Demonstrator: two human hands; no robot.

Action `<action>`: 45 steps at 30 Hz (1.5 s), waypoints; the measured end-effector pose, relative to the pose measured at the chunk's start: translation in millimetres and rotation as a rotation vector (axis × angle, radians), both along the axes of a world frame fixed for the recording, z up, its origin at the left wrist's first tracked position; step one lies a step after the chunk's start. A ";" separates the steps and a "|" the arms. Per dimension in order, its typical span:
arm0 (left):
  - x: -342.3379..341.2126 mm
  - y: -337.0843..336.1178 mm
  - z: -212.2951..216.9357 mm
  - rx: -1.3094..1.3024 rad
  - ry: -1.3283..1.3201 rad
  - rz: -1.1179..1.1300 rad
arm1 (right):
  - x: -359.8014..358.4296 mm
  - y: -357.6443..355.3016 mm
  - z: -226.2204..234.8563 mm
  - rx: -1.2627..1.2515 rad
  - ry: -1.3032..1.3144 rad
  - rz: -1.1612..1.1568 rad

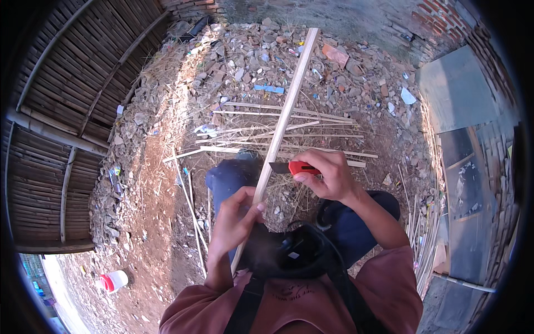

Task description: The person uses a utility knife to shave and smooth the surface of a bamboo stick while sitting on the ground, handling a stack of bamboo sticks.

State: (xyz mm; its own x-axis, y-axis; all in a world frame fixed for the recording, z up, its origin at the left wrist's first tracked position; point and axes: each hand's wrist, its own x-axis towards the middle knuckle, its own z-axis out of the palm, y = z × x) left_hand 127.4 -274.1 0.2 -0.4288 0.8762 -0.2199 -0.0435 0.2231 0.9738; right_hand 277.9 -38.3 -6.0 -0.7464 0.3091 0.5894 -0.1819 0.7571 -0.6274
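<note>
A long pale strip of wood or split bamboo [290, 100] slants up and away from my lap toward the rubble. Lower down, my left hand [233, 220] is closed round it, with the thumb lying along its right side. In my right hand [331, 175] is a knife with a red handle [303, 167]. Its dark blade points left, and the tip meets or nearly meets the strip's right edge; touching or just apart, I cannot tell. Several thinner pale strips [328, 135] lie crosswise on the ground beyond my knees.
Broken stones and rubble [250, 61] cover the ground up to a weathered wall [278, 14]. A slatted bamboo wall [67, 72] rises on the left. Near it lies a red-and-white container [115, 281]. Grey boards [459, 89] lean on the right, beside more thin sticks.
</note>
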 end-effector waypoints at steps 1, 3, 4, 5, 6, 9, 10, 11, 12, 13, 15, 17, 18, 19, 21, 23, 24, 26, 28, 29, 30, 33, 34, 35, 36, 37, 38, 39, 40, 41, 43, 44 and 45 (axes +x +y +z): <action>2.3 2.5 3.0 0.033 -0.081 0.028 | -3.3 -5.9 -2.5 0.176 -0.010 0.003; 5.0 3.6 7.8 0.038 -0.124 0.036 | -5.8 -12.3 -2.1 0.205 -0.013 0.007; 6.5 4.3 8.8 0.042 -0.168 0.042 | -6.3 -14.6 -1.9 0.233 -0.019 0.010; 9.1 6.4 8.0 0.042 -0.168 0.041 | -6.8 -15.9 -3.7 0.232 -0.019 0.009; 12.9 8.6 6.4 0.119 -0.081 0.064 | -8.0 -16.9 -6.8 0.247 0.004 -0.008; 19.5 15.1 -4.5 0.218 -0.008 0.109 | -5.3 -21.3 -4.9 0.282 0.005 -0.024; 19.9 16.3 -6.9 0.241 -0.023 0.129 | -4.1 -23.0 -4.3 0.302 -0.018 -0.024; 19.7 16.0 -5.4 0.239 -0.023 0.131 | -4.5 -24.3 -6.7 0.300 -0.018 -0.022; 19.8 16.8 -0.4 0.200 -0.025 0.117 | -5.0 -25.2 -9.3 0.313 -0.013 -0.017; 19.6 17.8 2.5 0.161 -0.027 0.103 | -5.3 -26.3 -11.3 0.326 -0.007 -0.011; 20.0 20.7 1.8 0.183 -0.080 0.112 | -5.5 -29.1 -13.1 0.323 -0.005 -0.013; 19.7 21.9 -1.3 0.207 -0.132 0.121 | -6.4 -31.7 -12.8 0.320 -0.003 -0.015; 19.2 22.4 -4.2 0.212 -0.100 0.127 | -7.0 -32.8 -12.2 0.311 0.006 -0.027; 19.0 22.7 -5.7 0.218 -0.068 0.133 | -7.3 -33.6 -11.9 0.301 0.015 -0.039; 20.1 23.6 -5.8 0.217 -0.059 0.152 | -7.5 -34.8 -12.0 0.295 0.013 -0.047; 22.2 24.8 -6.1 0.215 -0.049 0.171 | -7.5 -35.1 -12.5 0.289 0.011 -0.055; 23.7 25.4 -5.7 0.218 -0.028 0.196 | -7.4 -35.2 -12.4 0.286 0.009 -0.055; 26.1 26.2 -4.8 0.220 -0.007 0.221 | -6.8 -35.1 -11.0 0.284 0.006 -0.056; 27.8 26.3 -3.9 0.179 -0.002 0.251 | -5.7 -35.5 -8.1 0.273 -0.006 -0.060; 28.5 26.6 -3.8 0.179 -0.002 0.251 | -5.7 -35.8 -7.8 0.273 -0.005 -0.060; 29.2 27.3 -3.9 0.186 0.003 0.265 | -5.7 -35.9 -7.5 0.269 -0.006 -0.063; 31.1 29.0 -1.4 0.178 0.010 0.286 | -4.4 -35.7 -6.5 0.275 -0.021 -0.075; 31.7 29.5 0.1 0.162 0.012 0.294 | -3.9 -35.7 -6.5 0.284 -0.035 -0.083; 32.3 29.9 1.5 0.162 0.012 0.293 | -3.8 -35.9 -6.7 0.284 -0.034 -0.083; 32.9 30.3 3.3 0.150 0.029 0.297 | -3.7 -36.3 -6.4 0.288 -0.028 -0.099; 33.4 30.8 4.3 0.138 0.046 0.301 | -3.4 -36.7 -6.0 0.292 -0.022 -0.114; 33.1 32.1 1.5 0.139 0.046 0.300 | -2.8 -37.2 -4.4 0.293 -0.022 -0.116; 32.4 33.6 -4.3 0.165 0.100 0.317 | -2.3 -37.9 -2.2 0.293 -0.032 -0.127; 32.1 34.8 -7.6 0.191 0.154 0.334 | -2.0 -38.5 -0.4 0.294 -0.042 -0.138; 32.3 36.0 -8.1 0.192 0.154 0.334 | -1.9 -38.5 0.5 0.294 -0.042 -0.137; 32.4 38.5 -8.3 0.205 0.161 0.355 | -1.7 -38.0 1.7 0.312 -0.041 -0.175; 32.3 38.7 -6.6 0.206 0.162 0.356 | -1.3 -37.9 2.7 0.312 -0.040 -0.174; 32.8 39.3 -3.8 0.182 0.189 0.351 | -0.1 -37.4 3.5 0.321 -0.064 -0.177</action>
State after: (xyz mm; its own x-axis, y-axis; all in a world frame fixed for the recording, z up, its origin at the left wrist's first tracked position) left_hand 160.2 -234.7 -3.5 -0.7256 0.6872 0.0355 0.0966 0.0507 0.9940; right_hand 277.8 -75.7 -2.4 -0.7362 0.2438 0.6313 0.0015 0.9334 -0.3588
